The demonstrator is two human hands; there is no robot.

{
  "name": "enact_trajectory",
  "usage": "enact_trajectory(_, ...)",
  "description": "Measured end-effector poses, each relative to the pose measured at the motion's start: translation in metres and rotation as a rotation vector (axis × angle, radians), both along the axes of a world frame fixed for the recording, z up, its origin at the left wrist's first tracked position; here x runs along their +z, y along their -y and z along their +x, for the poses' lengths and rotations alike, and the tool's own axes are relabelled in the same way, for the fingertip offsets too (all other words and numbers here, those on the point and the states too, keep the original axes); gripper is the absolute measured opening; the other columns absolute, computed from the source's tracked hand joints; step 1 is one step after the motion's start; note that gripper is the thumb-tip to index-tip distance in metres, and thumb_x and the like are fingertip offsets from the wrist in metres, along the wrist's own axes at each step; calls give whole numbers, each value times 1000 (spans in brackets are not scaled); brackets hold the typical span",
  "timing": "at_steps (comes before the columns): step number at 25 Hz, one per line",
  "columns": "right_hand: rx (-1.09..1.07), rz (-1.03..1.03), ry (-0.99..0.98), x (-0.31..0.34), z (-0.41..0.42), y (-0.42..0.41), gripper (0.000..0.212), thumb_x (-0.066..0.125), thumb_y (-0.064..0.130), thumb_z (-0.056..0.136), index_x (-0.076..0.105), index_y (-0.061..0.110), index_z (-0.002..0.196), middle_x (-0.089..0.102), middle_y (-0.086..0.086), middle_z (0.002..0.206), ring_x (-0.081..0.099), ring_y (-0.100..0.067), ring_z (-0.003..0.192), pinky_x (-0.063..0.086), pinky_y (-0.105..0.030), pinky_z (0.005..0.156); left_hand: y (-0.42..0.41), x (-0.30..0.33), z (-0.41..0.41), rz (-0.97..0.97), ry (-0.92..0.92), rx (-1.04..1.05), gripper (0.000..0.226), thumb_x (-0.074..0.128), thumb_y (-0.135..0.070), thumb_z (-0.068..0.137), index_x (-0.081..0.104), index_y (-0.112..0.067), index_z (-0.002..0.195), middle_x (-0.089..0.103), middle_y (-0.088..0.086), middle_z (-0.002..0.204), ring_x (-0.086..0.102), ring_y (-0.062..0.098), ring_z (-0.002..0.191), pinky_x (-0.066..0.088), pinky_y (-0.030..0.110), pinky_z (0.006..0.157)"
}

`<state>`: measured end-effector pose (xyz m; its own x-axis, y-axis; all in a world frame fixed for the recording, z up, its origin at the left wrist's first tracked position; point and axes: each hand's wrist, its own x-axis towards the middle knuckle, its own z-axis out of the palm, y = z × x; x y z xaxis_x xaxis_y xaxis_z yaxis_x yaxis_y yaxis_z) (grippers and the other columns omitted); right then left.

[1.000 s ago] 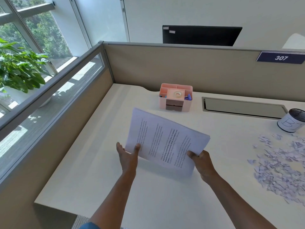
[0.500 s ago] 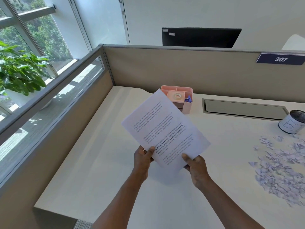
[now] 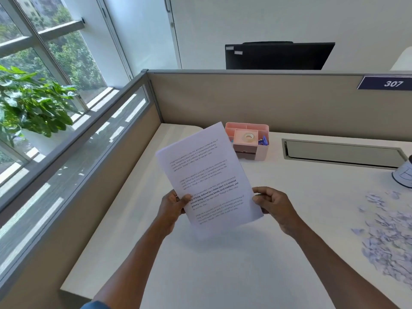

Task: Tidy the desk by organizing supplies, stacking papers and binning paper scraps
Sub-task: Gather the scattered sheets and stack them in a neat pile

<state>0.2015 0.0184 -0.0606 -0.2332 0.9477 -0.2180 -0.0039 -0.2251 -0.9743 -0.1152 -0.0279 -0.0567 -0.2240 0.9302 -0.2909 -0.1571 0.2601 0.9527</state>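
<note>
The papers (image 3: 207,175) are lifted above the tabletop (image 3: 223,264), the left hand (image 3: 172,207) and the right hand (image 3: 273,205) pinching the lower edges — better to tap them even, then lay them flat, well apart from the scraps (image 3: 385,237).

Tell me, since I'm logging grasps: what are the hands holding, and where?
Printed papers: left hand pinches the lower left edge, right hand the lower right edge.

You see: two hands, left (image 3: 172,207) and right (image 3: 275,205); one paper stack (image 3: 207,175); one pink organizer (image 3: 250,140); one tape roll (image 3: 248,136); one can (image 3: 404,175); scraps (image 3: 388,237) too many to count.
</note>
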Motion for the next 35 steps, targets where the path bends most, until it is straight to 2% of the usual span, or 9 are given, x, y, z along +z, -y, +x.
enact_trajectory(4, -2, 136, 118, 13, -31, -17, 18, 69, 3, 88, 71, 13, 102, 77, -3, 89, 71, -19, 81, 56, -28, 67, -16, 8, -25, 64, -79, -23, 21, 65, -5, 94, 67, -12, 114, 76, 9, 111, 73, 26, 98, 61, 39, 80)
enact_trajectory(11, -235, 310, 344, 0, -81, -23, 21, 70, 8, 86, 69, 29, 86, 73, 17, 82, 68, -1, 77, 48, -9, 65, -38, 4, -38, 138, -258, 123, 14, 64, -11, 97, 68, -24, 97, 77, -17, 92, 69, -2, 81, 52, 11, 68)
enact_trajectory(14, -268, 272, 411, -20, -96, -18, 18, 68, 8, 87, 67, 26, 87, 72, 17, 81, 68, -1, 78, 48, -14, 67, -38, -6, -42, 109, -309, 131, 17, 63, -12, 97, 68, -28, 94, 77, -10, 92, 70, 8, 86, 55, 19, 72)
enact_trajectory(16, -274, 224, 460, -34, -101, -12, 14, 67, 7, 87, 67, 21, 88, 72, 12, 83, 68, -9, 82, 47, -17, 70, -35, -14, -42, 72, -361, 80, 18, 62, -11, 97, 70, -25, 104, 76, -4, 103, 70, 17, 99, 55, 33, 86)
enact_trajectory(18, -280, 205, 497, -42, -105, -7, 12, 67, 8, 87, 67, 19, 89, 72, 9, 83, 68, -15, 84, 44, -12, 68, -30, -19, -41, 64, -430, 34, 23, 60, -8, 97, 70, -19, 115, 75, -4, 111, 68, 17, 106, 54, 35, 93)
enact_trajectory(22, -294, 231, 511, -39, -104, -7, 12, 68, 7, 87, 68, 19, 90, 71, 15, 82, 68, -10, 82, 44, -5, 67, -34, -16, -44, 79, -526, 31, 23, 58, -8, 97, 71, -23, 110, 73, -11, 102, 68, 11, 98, 53, 31, 86)
enact_trajectory(26, -268, 213, 481, -36, -105, -14, 16, 66, 8, 88, 70, 19, 98, 74, 10, 87, 70, -9, 82, 58, -34, 80, -45, -12, -56, 33, -609, -21, 20, 58, -10, 98, 70, -18, 111, 74, -7, 103, 69, 13, 94, 54, 29, 80)
enact_trajectory(30, -273, 136, 415, -37, -121, -24, 21, 65, 7, 87, 69, 22, 101, 75, 7, 88, 71, -14, 86, 58, -42, 83, -62, -13, -78, -25, -729, -84, 12, 59, -14, 98, 68, -7, 103, 74, 4, 98, 70, 25, 90, 59, 44, 80)
enact_trajectory(35, -275, 67, 436, -41, -147, -41, 20, 67, 10, 86, 68, 28, 94, 75, 13, 83, 69, -5, 84, 52, -30, 78, -89, -19, -104, -122, -772, -131, 12, 62, -15, 97, 67, -5, 99, 74, 4, 95, 70, 25, 86, 60, 45, 78)
